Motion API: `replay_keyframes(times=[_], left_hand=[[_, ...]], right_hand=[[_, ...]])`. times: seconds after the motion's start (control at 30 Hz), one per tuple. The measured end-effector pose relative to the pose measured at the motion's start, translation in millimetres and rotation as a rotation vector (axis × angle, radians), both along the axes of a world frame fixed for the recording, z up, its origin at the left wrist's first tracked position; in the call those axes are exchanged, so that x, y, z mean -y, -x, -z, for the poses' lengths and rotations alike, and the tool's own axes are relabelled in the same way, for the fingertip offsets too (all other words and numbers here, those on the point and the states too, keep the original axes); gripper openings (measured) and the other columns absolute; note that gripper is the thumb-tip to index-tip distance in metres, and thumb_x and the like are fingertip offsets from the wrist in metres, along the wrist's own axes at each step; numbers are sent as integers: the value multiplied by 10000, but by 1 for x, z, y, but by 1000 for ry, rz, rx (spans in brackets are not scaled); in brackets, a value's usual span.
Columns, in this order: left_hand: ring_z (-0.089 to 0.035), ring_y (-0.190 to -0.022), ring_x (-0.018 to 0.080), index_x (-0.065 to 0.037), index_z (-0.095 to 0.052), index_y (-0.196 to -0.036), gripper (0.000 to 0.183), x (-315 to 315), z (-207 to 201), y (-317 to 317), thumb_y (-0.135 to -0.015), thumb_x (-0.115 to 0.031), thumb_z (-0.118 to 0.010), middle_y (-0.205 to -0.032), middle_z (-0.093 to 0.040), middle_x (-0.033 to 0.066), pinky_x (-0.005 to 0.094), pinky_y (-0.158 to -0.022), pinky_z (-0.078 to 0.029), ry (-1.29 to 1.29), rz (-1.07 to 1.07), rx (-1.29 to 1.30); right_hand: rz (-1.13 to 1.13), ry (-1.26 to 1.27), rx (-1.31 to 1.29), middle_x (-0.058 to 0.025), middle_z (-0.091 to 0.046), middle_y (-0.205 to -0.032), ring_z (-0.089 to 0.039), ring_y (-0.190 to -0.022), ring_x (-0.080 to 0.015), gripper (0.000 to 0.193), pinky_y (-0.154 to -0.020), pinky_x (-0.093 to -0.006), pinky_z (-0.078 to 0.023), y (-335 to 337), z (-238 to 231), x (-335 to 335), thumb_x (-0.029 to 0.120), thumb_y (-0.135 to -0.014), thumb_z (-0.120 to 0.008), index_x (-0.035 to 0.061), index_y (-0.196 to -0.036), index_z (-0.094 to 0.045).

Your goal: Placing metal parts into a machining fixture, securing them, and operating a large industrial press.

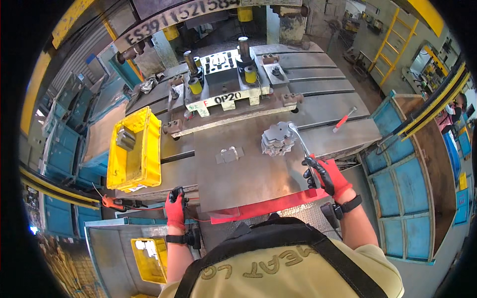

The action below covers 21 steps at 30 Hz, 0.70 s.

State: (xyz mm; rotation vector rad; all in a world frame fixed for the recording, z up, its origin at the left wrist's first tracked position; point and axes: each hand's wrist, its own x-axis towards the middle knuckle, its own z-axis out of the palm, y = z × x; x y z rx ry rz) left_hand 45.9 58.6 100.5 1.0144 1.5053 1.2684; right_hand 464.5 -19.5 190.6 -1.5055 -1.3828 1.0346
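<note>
My right hand (325, 176), in a red glove with black fingers, is closed round a long silver hand tool (301, 141). Its rounded head reaches the right side of a stack of flat grey metal plates (277, 139) with notched outlines; I cannot tell if they touch. My left hand (175, 204), gloved the same way, hovers by the front edge of the metal table (233, 184), fingers curled. Whatever may be in them is hidden. A thin flat metal part (229, 155) lies left of the stack.
A press die (223, 97) with upright posts stands behind the plates. At left sits a yellow bin (151, 149) holding a metal block. A red-handled tool (345, 119) lies at right. Blue-framed crates (402, 179) flank the table. An orange tool (115, 202) hangs near my left hand.
</note>
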Motion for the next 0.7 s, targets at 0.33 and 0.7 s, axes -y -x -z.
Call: replay_keyframes(times=[0.33, 0.7], left_hand=[[-469, -648, 90, -31, -502, -848, 162, 18, 13, 10, -691, -70, -511, -744, -519, 14, 205, -575, -383, 33, 11, -134], [-461, -622, 82, -36, -503, -840, 152, 34, 0, 1, -695, -82, -513, -727, -515, 8, 201, -542, -376, -14, -77, -147]], right_hand=[[119, 209, -446, -56, -500, -615, -475, -483, -109, 258, -454, -223, -400, 14, -35, 0, 247, -760, -441, 33, -892, -495], [-252, -92, -797, 10, -420, -564, -412, -485, -75, 206, -450, -215, -358, 66, -9, -165, 287, -781, -400, 85, -768, -442]])
